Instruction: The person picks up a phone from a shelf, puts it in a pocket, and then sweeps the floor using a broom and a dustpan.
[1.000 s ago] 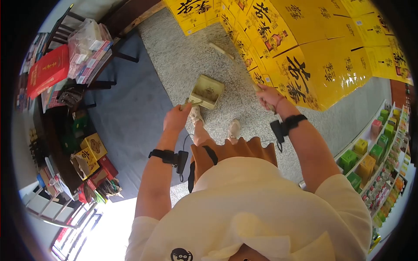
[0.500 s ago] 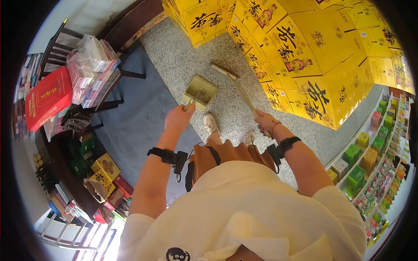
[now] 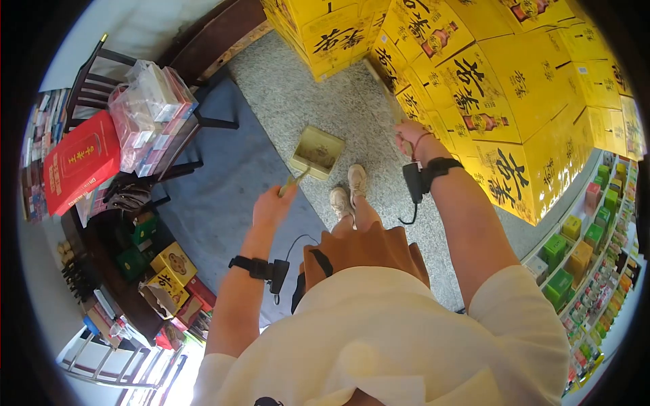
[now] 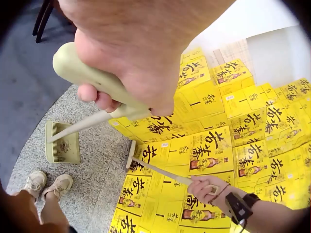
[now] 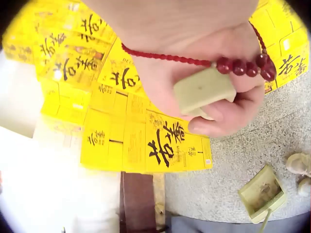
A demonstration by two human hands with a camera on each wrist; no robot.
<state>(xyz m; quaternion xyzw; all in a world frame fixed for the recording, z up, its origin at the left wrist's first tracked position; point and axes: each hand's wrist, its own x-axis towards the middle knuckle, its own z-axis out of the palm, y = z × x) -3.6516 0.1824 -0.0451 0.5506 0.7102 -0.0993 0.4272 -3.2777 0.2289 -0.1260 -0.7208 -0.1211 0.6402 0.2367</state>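
The left arm reaches forward and down, and the left hand [image 3: 274, 203] has its fingers curled tight round the top end of the long handle of a pale green plastic dustpan [image 3: 317, 150]. The pan stands on the grey speckled stone floor [image 3: 298, 88], just ahead of a pair of pale shoes [image 3: 349, 191] and beside the edge of a blue-grey mat [image 3: 217, 183]. The right arm is bent and lifted. The right hand [image 3: 411, 135], with a red bead bracelet [image 5: 243, 64] at its wrist, grips the end of a pale green broom [image 4: 160, 171] that slants away along a stack of yellow cardboard cartons [image 3: 514, 74]. Each carton carries large black Chinese characters and a small bottle picture. The gold writing on a flat red box [image 3: 78, 159] is too small to read.
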